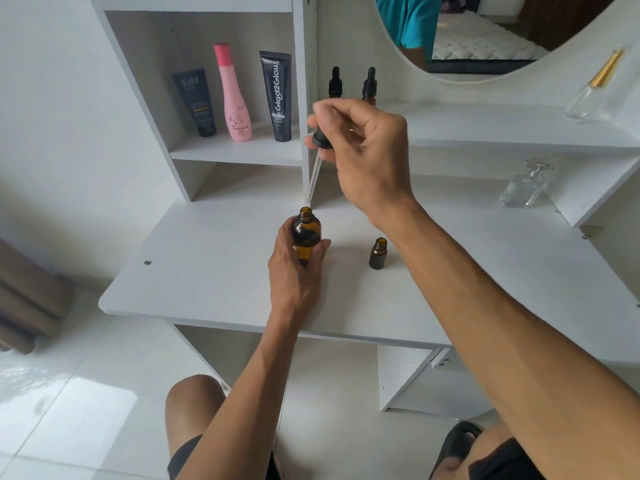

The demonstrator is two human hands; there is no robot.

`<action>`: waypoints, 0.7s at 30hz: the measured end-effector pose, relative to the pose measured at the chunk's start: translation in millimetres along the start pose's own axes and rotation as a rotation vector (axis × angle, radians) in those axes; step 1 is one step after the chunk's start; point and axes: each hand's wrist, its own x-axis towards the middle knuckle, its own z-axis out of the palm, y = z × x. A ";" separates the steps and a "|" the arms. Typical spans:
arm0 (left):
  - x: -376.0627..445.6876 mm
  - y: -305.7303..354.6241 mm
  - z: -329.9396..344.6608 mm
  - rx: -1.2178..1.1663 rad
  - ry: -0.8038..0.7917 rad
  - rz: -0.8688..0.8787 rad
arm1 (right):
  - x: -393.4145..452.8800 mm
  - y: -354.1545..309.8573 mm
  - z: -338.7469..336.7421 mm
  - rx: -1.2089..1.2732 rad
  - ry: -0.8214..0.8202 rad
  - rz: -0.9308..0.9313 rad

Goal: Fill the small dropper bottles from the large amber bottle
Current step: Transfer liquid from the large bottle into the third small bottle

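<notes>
A single head-worn wide-angle view looks forward and steeply down from above the seated person's knees. It faces the white desk, with shelves and a round mirror at the top of the frame. The desk is close, within arm's reach; straight edges bow outward toward the corners.

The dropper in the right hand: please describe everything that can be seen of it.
The dropper has a black rubber bulb and collar above a thin clear glass tube. The right hand pinches it at the black top. It hangs tilted, its tip just above the open mouth of the large amber bottle, not inside. Whether the tube holds liquid cannot be told.
</notes>
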 end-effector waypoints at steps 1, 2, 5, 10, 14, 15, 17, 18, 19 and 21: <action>-0.2 0.2 0.1 -0.003 -0.001 0.001 | 0.5 1.1 1.7 -0.015 -0.016 -0.002; 0.0 0.1 0.1 -0.008 -0.002 0.002 | 0.7 2.4 3.0 -0.026 -0.030 -0.001; -0.4 0.2 -0.2 -0.016 -0.001 0.000 | 0.6 6.4 5.3 -0.050 -0.048 0.010; -0.9 0.1 -0.2 -0.017 -0.003 0.004 | -0.1 13.4 8.5 -0.083 -0.065 0.031; -0.9 0.7 -0.2 -0.013 -0.004 0.008 | -1.5 16.6 10.8 -0.110 -0.080 0.026; -0.9 0.6 -0.3 -0.012 -0.003 0.014 | -1.5 17.4 11.1 -0.112 -0.081 0.026; -1.1 0.6 -0.4 -0.012 -0.003 0.017 | -1.5 19.6 11.6 -0.121 -0.085 0.028; -1.1 0.4 -0.4 -0.013 -0.004 0.017 | -1.9 21.2 12.0 -0.130 -0.086 0.033; -0.9 0.0 -0.5 -0.013 -0.005 0.018 | -2.6 22.8 12.4 -0.142 -0.086 0.039; -0.7 -0.2 -0.5 -0.017 -0.007 0.022 | -4.7 27.1 13.1 -0.172 -0.085 0.052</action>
